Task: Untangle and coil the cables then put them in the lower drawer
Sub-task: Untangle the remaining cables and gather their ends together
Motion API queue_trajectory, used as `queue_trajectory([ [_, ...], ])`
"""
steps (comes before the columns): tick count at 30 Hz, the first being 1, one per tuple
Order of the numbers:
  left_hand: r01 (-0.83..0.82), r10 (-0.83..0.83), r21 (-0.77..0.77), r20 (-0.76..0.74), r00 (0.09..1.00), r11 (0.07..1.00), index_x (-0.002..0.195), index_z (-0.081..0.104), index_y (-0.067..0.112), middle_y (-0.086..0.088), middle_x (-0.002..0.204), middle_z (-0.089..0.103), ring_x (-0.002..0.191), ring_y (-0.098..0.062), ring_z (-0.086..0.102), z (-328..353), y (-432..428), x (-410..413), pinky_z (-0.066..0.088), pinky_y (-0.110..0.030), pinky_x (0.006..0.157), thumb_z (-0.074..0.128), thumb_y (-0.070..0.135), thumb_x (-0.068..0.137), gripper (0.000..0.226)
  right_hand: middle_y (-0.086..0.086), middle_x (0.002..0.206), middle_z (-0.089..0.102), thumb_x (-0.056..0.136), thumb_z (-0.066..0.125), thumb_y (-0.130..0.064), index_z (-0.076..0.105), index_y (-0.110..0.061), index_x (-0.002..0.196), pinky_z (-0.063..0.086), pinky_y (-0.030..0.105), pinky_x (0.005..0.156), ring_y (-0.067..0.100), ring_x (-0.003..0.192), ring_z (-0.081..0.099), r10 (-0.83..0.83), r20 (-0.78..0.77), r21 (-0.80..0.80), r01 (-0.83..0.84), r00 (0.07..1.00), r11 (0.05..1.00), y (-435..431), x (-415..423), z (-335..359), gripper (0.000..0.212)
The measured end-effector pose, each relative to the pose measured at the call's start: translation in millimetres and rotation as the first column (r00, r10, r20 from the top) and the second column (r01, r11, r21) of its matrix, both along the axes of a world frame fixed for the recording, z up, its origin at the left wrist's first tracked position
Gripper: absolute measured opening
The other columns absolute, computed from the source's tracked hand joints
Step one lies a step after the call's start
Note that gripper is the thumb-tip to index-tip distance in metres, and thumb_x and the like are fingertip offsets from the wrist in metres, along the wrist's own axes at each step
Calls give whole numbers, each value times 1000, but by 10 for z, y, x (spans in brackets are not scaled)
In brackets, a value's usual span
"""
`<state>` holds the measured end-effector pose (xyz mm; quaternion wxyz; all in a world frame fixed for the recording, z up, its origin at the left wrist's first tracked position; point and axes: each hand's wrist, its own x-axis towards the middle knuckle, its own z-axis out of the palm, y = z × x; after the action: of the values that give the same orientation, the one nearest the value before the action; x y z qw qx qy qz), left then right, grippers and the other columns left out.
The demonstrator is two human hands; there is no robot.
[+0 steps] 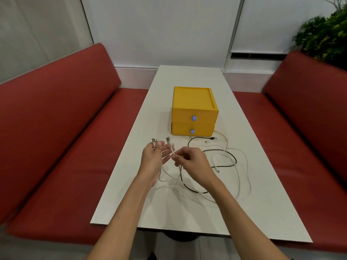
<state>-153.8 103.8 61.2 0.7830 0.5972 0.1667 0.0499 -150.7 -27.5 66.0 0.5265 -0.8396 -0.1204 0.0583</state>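
Observation:
A tangle of white cables (242, 166) and one black cable (231, 158) lies on the white table (131, 184), in front of and to the right of a yellow two-drawer box (194, 109). Both drawers are shut; the lower drawer (192, 130) has a blue knob. My left hand (154, 160) is raised above the table, with a USB plug end (153, 142) held between its fingers. My right hand (189, 162) pinches a white cable just below a second USB plug (168, 140). White cable strands hang from both hands down to the tangle.
Red bench seats (65, 156) run along both long sides of the table. A green plant (326, 32) stands at the far right. White wall panels close off the far end.

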Motion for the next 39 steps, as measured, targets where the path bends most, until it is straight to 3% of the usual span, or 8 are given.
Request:
queue_trajectory([
  [5,103,-102,83,-21,995,991,115,55,6,2,103,71,92,-12,69,23,-135,-64,52,-23,68,33,24,105,30,-13,58,58,90,58,-11,62,-15,80,36,8,53,-5,53,53,37,130,-134,-20,991,991,71,-59,27,11],
  [10,185,-187,153,-2,982,971,109,62,2,-7,99,70,86,-11,66,47,-193,-50,53,-18,72,39,22,103,32,1,69,61,86,53,-2,63,-10,77,37,10,56,5,58,49,38,206,-223,9,978,975,73,-42,65,15],
  [14,99,-109,283,21,994,954,102,60,6,-5,88,65,68,-9,61,86,-212,5,50,-17,57,35,22,104,30,-3,68,62,87,58,-9,63,-14,76,38,20,61,12,62,53,46,202,-220,-1,978,975,46,-34,78,13],
  [20,79,-88,80,120,989,994,103,54,12,-1,80,68,85,-10,71,237,-172,83,54,-23,78,29,22,106,28,-7,62,63,90,62,-22,70,-13,78,32,9,49,-1,46,46,32,56,-49,-29,998,998,-33,-33,78,17],
  [23,150,-165,119,124,979,981,99,58,9,-1,92,73,86,-8,70,245,-204,67,53,-18,66,30,19,105,31,-8,60,60,92,60,-26,73,-14,81,33,14,49,1,46,42,-47,44,69,44,998,997,-28,17,136,21],
  [32,306,-287,-129,147,947,943,120,57,5,-8,107,70,97,-14,68,224,-204,93,54,-24,89,36,23,103,33,3,80,67,91,54,-22,71,-13,80,39,27,59,7,59,48,-39,70,100,32,997,995,-5,108,155,22],
  [37,164,-168,41,144,975,986,110,60,0,1,86,72,85,-7,69,199,-257,99,54,-17,77,39,18,103,28,0,81,67,91,55,-24,71,-10,79,39,31,60,12,61,50,2,67,63,-6,998,998,11,128,134,24],
  [39,71,-77,49,149,986,996,100,60,6,1,81,72,86,-12,70,224,-290,88,55,-25,79,35,20,104,29,-8,80,68,93,57,-23,71,-15,76,39,20,58,2,59,53,56,57,26,-58,997,998,-9,131,158,24],
])
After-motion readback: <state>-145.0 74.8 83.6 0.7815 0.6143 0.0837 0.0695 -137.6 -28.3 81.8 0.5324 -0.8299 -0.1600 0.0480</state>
